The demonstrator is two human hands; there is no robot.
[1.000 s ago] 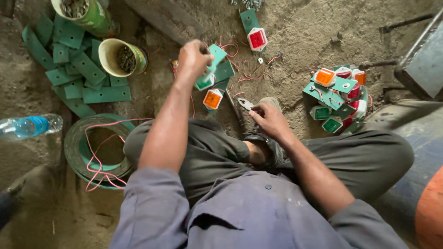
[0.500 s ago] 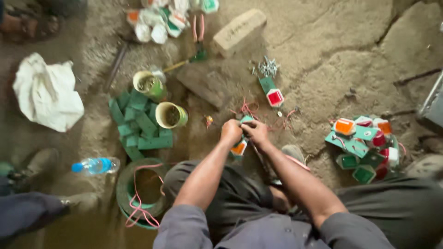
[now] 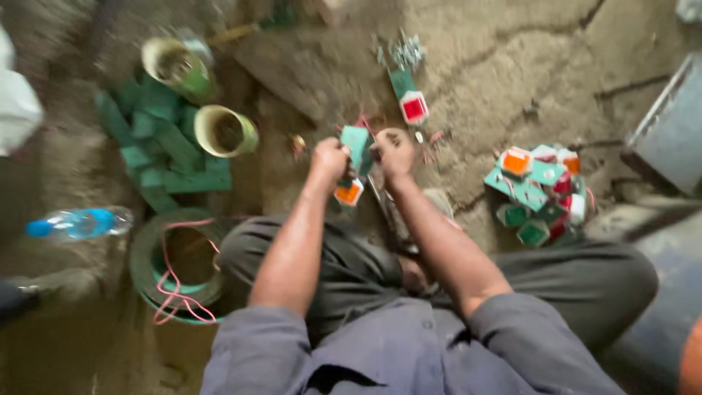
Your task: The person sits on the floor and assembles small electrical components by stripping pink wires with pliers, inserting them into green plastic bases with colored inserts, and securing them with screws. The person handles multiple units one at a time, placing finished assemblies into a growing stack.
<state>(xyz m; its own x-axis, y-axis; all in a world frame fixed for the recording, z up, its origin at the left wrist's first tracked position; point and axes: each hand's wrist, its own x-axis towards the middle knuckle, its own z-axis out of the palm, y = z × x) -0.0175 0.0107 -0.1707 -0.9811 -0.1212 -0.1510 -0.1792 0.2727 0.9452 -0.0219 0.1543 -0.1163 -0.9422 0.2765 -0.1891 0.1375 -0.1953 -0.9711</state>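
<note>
Over the dirt floor [image 3: 512, 66], left hand [image 3: 330, 159] and right hand [image 3: 393, 152] both clench a green board [image 3: 356, 141]; its dangling orange lamp [image 3: 349, 192] could snap off if tugged.

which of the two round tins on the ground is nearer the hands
The yellow-rimmed tin beside the green strips; it lies closer to the left hand than the other tin farther up.

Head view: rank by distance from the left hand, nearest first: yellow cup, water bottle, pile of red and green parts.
From the left hand:
1. Yellow cup, just to its left, beside the green strips.
2. Pile of red and green parts, off to the right, beyond the right hand.
3. Water bottle, far left on the ground.
</note>
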